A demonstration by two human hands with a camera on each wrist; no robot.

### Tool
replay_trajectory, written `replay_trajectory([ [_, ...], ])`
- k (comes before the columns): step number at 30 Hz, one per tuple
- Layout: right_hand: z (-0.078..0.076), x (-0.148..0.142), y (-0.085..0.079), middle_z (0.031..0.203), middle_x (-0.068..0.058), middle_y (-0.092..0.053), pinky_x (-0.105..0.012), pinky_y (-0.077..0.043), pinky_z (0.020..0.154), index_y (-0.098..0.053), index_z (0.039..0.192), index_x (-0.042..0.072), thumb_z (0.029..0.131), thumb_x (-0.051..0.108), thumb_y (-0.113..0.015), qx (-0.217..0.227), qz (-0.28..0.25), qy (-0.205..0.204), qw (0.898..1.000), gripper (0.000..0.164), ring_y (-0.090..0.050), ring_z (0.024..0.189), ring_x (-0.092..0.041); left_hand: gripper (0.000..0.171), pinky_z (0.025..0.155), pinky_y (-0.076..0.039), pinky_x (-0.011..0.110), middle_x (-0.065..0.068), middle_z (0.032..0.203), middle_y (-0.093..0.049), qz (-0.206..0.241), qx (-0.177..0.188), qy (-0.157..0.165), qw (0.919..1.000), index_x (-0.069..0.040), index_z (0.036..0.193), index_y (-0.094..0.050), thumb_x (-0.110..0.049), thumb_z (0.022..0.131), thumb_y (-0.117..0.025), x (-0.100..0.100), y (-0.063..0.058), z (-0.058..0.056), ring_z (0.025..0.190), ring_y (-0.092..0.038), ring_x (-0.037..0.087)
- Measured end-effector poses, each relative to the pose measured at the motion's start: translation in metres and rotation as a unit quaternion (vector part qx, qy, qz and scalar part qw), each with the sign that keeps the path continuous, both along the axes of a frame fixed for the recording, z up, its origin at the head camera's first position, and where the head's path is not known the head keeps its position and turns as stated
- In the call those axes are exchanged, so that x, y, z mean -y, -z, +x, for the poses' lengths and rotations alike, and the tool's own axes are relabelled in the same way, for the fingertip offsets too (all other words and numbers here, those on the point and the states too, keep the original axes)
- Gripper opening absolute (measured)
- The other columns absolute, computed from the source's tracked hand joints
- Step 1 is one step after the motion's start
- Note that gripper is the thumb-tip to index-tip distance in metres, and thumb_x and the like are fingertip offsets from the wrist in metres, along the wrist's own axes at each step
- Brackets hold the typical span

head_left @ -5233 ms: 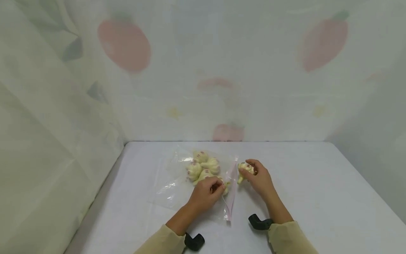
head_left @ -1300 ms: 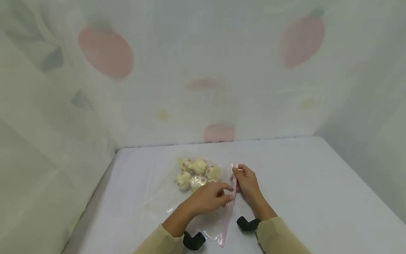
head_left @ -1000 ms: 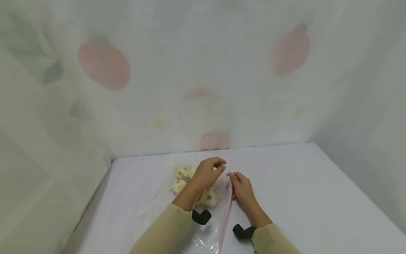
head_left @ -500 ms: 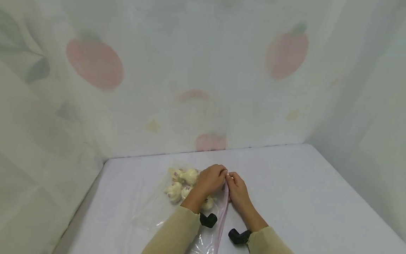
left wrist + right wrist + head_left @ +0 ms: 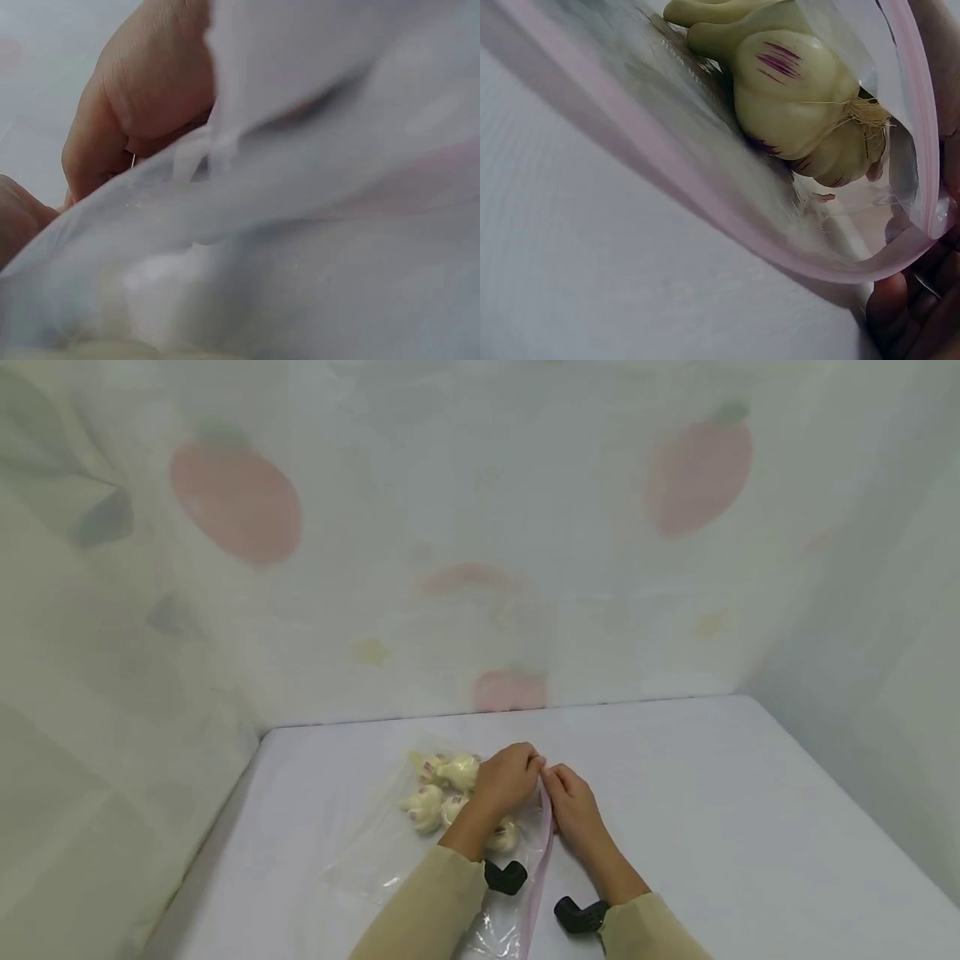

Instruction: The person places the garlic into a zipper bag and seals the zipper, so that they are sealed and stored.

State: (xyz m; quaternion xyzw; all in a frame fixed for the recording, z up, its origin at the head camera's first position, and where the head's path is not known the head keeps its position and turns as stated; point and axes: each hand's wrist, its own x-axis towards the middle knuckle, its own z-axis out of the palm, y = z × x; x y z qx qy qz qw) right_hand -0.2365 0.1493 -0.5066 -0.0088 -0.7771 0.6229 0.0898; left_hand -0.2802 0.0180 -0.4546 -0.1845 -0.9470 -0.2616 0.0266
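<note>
A clear zip bag (image 5: 367,868) lies flat with several garlic bulbs (image 5: 423,808) inside and a pink zip strip (image 5: 538,881) along its right edge. At the far end of that strip, my left hand (image 5: 510,779) pinches the bag's corner, its forearm reaching across the bag and hiding some bulbs. Close beside it, my right hand (image 5: 573,802) grips the same corner from the right. Through the right wrist view the mouth of the bag gapes, its pink edge (image 5: 705,202) curving below a purple-streaked garlic bulb (image 5: 795,90). Plastic film (image 5: 247,195) blurs much of the left wrist view.
The bag rests on a white-covered table (image 5: 712,827). Behind it hangs a pale curtain (image 5: 600,527) with strawberry prints, and more cloth (image 5: 97,693) closes the left side. Black wrist devices (image 5: 506,877) sit at both cuffs.
The garlic bulb earlier in my right hand has left it, and that hand now grips the bag's far corner. My left hand has moved up along the strip to meet it.
</note>
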Motion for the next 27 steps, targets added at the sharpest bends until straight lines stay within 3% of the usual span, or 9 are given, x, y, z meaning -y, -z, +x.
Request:
replay_trajectory([
  [6, 0.003, -0.002, -0.001, 0.054, -0.001, -0.046, -0.025, -0.036, 0.04, -0.062, 0.083, 0.007, 0.101, 0.025, -0.054, 0.008, 0.023, -0.011, 1.0, 0.027, -0.043, 0.041, -0.01, 0.018, 0.067, -0.046, 0.033, -0.007, 0.089, -0.062, 0.005, -0.004, -0.025, 0.9997, -0.021, 0.093, -0.063, -0.033, 0.101, -0.052, -0.004, 0.001, 0.0, 0.078, -0.058, 0.011],
  [15, 0.008, -0.004, -0.001, 0.047, 0.0, -0.044, -0.024, -0.033, 0.038, -0.058, 0.076, 0.005, 0.098, 0.02, -0.054, 0.037, 0.007, -0.025, 0.999, 0.027, -0.04, 0.036, -0.008, 0.02, 0.066, -0.045, 0.036, -0.006, 0.086, -0.059, 0.02, 0.005, -0.048, 0.9986, -0.019, 0.095, -0.061, -0.033, 0.102, -0.05, -0.009, 0.001, -0.003, 0.074, -0.057, 0.012],
  [27, 0.029, -0.002, -0.001, 0.049, -0.002, -0.047, -0.024, -0.039, 0.037, -0.053, 0.074, 0.004, 0.099, 0.018, -0.05, 0.074, 0.019, -0.085, 0.993, 0.029, -0.042, 0.036, -0.009, 0.022, 0.071, -0.047, 0.04, -0.004, 0.088, -0.058, 0.029, 0.01, -0.074, 0.9968, -0.017, 0.096, -0.059, -0.035, 0.103, -0.047, -0.003, 0.006, -0.012, 0.081, -0.06, 0.017],
])
